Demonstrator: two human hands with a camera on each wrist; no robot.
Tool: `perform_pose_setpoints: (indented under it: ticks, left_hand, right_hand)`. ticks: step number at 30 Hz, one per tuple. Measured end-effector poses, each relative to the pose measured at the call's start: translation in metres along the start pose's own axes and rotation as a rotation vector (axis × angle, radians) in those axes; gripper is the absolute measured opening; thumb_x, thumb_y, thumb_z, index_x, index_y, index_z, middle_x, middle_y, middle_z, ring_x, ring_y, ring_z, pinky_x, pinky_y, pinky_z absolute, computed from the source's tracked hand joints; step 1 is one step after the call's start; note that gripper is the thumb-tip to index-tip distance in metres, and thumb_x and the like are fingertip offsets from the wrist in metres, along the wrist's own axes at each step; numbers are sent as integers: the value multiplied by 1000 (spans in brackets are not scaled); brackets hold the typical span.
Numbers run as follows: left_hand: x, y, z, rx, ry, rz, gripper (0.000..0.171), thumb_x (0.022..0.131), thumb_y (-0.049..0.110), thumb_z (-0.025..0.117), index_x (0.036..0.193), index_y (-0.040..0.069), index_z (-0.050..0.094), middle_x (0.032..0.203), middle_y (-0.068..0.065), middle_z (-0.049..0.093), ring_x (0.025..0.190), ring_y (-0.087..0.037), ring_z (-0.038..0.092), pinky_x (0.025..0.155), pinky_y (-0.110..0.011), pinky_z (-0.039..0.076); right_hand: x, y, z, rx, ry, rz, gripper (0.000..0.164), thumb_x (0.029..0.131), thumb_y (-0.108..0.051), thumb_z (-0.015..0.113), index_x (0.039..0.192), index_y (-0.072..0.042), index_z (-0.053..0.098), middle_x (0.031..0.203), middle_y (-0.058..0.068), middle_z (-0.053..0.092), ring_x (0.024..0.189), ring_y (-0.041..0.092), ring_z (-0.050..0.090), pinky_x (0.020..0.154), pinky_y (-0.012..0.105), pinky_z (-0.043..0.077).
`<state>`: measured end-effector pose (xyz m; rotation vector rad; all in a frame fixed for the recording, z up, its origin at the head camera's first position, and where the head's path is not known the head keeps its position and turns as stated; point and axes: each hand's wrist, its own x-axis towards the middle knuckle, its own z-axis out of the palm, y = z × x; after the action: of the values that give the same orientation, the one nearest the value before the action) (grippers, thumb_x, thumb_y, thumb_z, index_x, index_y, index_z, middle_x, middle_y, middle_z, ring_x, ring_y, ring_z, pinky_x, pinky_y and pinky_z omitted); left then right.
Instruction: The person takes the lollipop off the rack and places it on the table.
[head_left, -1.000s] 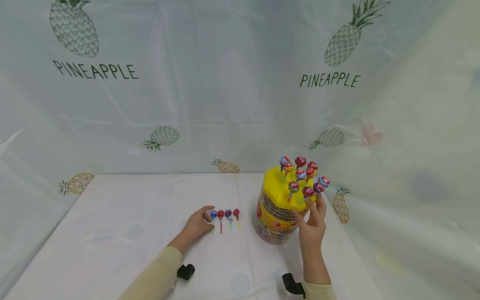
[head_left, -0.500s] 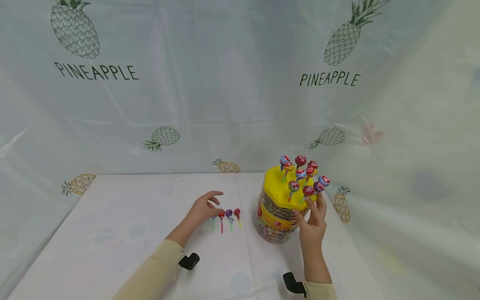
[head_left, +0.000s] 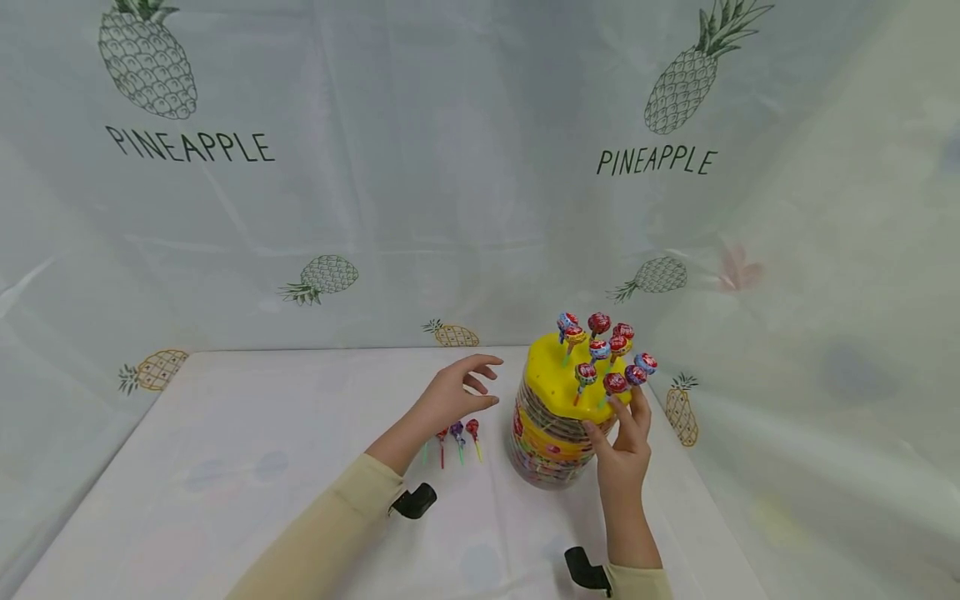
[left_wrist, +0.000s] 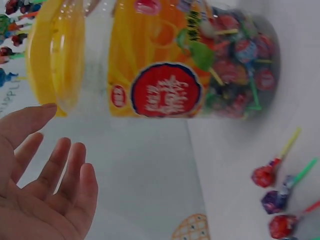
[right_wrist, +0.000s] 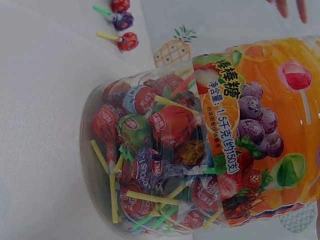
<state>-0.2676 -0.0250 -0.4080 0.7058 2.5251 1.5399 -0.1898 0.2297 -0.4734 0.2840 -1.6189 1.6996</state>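
Note:
A clear plastic jar (head_left: 534, 454) of lollipops stands upright on the right, with a yellow lid (head_left: 549, 379). Several wrapped lollipops (head_left: 599, 323) stick up from holes in that lid. My right hand (head_left: 624, 458) grips the jar's near right side by the lid's rim, thumb in front and fingers farther round. My left hand (head_left: 450, 393) hovers left of the jar, holding nothing, its fingers apart and slightly bent. In the left wrist view its thumb tip appears close to the lid's edge (left_wrist: 42, 65); contact cannot be told. Below this hand lie loose lollipops (head_left: 473, 429), partly covered by it.
A white cloth (head_left: 300, 467) covers the table, and a pineapple-print curtain (head_left: 450, 208) hangs behind it. Black wrist cameras (head_left: 415, 501) sit on both cuffs. Inside the jar, more lollipops (right_wrist: 135, 130) show through the clear wall.
My left hand has left the row of loose lollipops and moved right and upward, towards the jar. The right hand has stayed at the jar, which stands as before.

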Motion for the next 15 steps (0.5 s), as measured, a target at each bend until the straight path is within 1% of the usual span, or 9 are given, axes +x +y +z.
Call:
perform_pose_setpoints:
  ticks: [5, 9, 15]
  left_hand:
    - [15, 20, 2, -7, -23, 67, 56, 86, 11, 76, 137, 20, 56, 119, -1, 61, 97, -19, 60, 76, -28, 55]
    - [23, 34, 2, -23, -36, 80, 55, 87, 12, 75, 137, 23, 56, 120, 1, 61, 100, -19, 60, 78, -28, 54]
    - [29, 53, 8, -52, -73, 113, 55, 86, 11, 75, 137, 23, 56, 122, 1, 61, 101, -21, 60, 84, -28, 52]
  right_hand:
    - [0, 1, -1, 14, -2, -8, 43, 83, 20, 62, 122, 0, 65, 151, 5, 30, 144, 25, 17, 113, 25, 22]
    - [0, 3, -1, 17, -4, -14, 43, 84, 20, 62, 121, -1, 65, 151, 4, 30, 143, 25, 17, 113, 25, 22]
    - [1, 5, -1, 9, -5, -21, 42, 84, 18, 63, 121, -1, 65, 151, 5, 30, 143, 25, 18, 113, 25, 22]
